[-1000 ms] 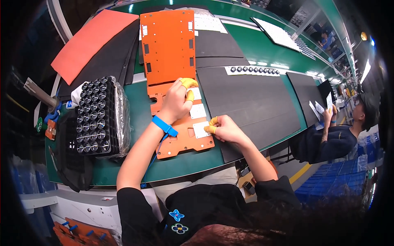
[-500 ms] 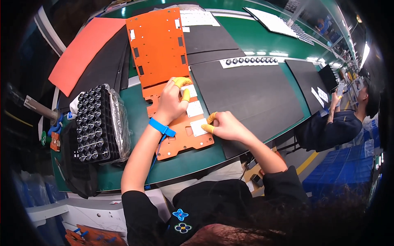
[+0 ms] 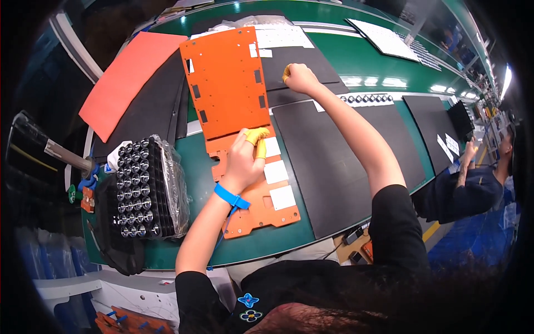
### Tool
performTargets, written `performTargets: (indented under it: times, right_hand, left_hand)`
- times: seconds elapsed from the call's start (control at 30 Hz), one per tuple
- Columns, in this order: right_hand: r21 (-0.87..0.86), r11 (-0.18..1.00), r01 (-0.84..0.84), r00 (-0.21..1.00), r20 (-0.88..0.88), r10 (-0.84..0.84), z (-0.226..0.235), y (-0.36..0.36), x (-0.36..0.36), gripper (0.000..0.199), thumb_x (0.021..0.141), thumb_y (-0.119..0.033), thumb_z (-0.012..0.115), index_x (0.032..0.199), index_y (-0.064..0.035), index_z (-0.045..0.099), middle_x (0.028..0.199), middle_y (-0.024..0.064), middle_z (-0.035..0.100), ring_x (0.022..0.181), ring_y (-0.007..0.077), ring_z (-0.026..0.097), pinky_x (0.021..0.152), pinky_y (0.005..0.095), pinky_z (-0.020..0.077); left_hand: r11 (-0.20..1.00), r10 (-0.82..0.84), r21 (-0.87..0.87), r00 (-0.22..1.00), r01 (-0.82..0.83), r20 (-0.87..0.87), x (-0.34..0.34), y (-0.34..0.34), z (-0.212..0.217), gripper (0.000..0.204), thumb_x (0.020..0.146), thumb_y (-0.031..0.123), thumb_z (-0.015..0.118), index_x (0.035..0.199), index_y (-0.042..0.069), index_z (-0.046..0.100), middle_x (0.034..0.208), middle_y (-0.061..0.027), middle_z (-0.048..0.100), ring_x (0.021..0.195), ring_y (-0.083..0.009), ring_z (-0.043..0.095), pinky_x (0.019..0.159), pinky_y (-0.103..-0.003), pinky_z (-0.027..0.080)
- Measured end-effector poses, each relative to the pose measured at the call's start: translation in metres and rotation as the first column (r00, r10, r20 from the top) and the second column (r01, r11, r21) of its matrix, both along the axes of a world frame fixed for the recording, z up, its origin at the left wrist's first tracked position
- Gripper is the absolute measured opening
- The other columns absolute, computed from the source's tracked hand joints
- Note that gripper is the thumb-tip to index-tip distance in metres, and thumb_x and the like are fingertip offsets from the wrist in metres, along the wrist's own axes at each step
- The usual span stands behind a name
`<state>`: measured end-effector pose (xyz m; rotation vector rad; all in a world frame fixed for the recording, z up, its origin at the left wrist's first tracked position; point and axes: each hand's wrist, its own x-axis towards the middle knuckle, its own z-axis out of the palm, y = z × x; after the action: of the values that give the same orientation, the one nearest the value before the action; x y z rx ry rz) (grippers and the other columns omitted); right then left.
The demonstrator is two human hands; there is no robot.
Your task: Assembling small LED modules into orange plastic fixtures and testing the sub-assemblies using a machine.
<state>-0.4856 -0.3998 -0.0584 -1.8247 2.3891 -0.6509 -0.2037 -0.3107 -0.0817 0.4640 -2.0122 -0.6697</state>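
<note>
An orange fixture lies with its lower plate point(image 3: 253, 195) on the bench and its hinged upper panel point(image 3: 225, 89) folded back beyond it. White square pieces point(image 3: 282, 197) sit in a column along the lower plate's right side. My left hand point(image 3: 242, 161), with yellow finger covers and a blue wrist strap point(image 3: 231, 196), is closed at the top of that column by the hinge; what its fingertips hold, if anything, is hidden. Farther off, my right hand point(image 3: 302, 79) hangs closed over a black mat point(image 3: 297, 61), its fingers curled and mostly out of sight.
A tray of black round parts point(image 3: 133, 189) in plastic wrap stands at the left. Round parts line a white strip point(image 3: 367, 99) along the black mat point(image 3: 356, 156). A salmon sheet point(image 3: 130, 83) lies at the far left. Another person point(image 3: 464, 183) works at the right.
My right hand has left the lowest white piece and moved far forward over the black mat. My left hand stays by the hinge. The whole view has shifted slightly.
</note>
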Motion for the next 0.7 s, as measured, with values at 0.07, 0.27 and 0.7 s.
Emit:
performTargets:
  times: [0.07,0.27,0.7]
  right_hand:
    - [-0.042,0.997,-0.057,0.997,-0.047,0.055,-0.014,-0.032,-0.021,0.023,0.081,-0.013,0.065,0.099,0.002,0.068,0.097,0.021,0.067,0.092,0.0347,0.066,0.085,0.0416,0.0515]
    - [-0.031,0.999,-0.042,0.987,-0.157,0.037,-0.029,-0.091,-0.027,0.045,0.086,-0.019,0.06,0.129,-0.0058,0.057,0.127,0.0164,0.057,0.115,0.0368,0.054,0.098,0.0458,0.0456]
    - [-0.056,0.989,-0.135,0.984,-0.125,0.127,-0.044,-0.095,-0.027,0.033,0.082,-0.017,0.067,0.111,-0.0021,0.062,0.108,0.0182,0.063,0.106,0.0355,0.058,0.092,0.0458,0.0476]
  left_hand:
    - [1.0,0.004,-0.002,1.0,-0.004,-0.009,-0.004,0.001,0.001,0.022,0.081,-0.008,0.053,0.101,-0.002,0.061,0.087,-0.0153,0.058,0.075,-0.0283,0.059,0.067,-0.033,0.049]
    - [1.0,-0.026,0.006,1.0,0.026,0.0,-0.001,0.001,0.0,0.018,0.08,-0.008,0.058,0.098,-0.004,0.063,0.078,-0.0129,0.061,0.073,-0.0265,0.058,0.062,-0.033,0.048]
    - [0.999,-0.018,-0.03,1.0,0.018,0.012,-0.002,0.0,0.0,0.017,0.078,-0.008,0.061,0.095,-0.003,0.064,0.081,-0.0149,0.062,0.074,-0.028,0.058,0.062,-0.034,0.049]
